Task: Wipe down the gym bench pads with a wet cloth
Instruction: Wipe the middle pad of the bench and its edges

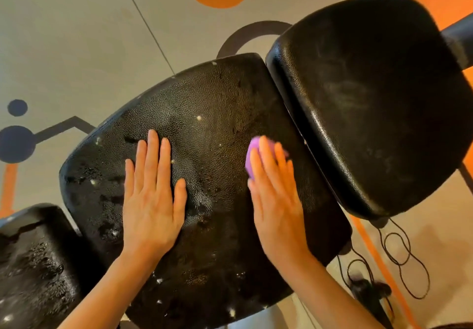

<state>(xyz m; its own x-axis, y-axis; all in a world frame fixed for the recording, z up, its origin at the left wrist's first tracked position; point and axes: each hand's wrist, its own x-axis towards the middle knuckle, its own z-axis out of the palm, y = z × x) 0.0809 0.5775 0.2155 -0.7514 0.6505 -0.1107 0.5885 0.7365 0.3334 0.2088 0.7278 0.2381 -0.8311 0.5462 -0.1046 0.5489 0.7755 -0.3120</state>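
Cracked black textured vinyl bench pad [217, 124] over grey-orange patterned floor [76, 34] — left hand [153, 200] flat, released; right hand [276, 200] presses purple cloth [252, 154].

1. I see the left hand [153, 198] lying flat, fingers extended, on the worn middle pad [217, 113].
2. The right hand [275, 195] presses a purple cloth [252, 154] against the same pad, near its right edge.
3. A smoother black pad [371, 103] sits just beside it, right.
4. A third pad [33, 264] lies lower left.
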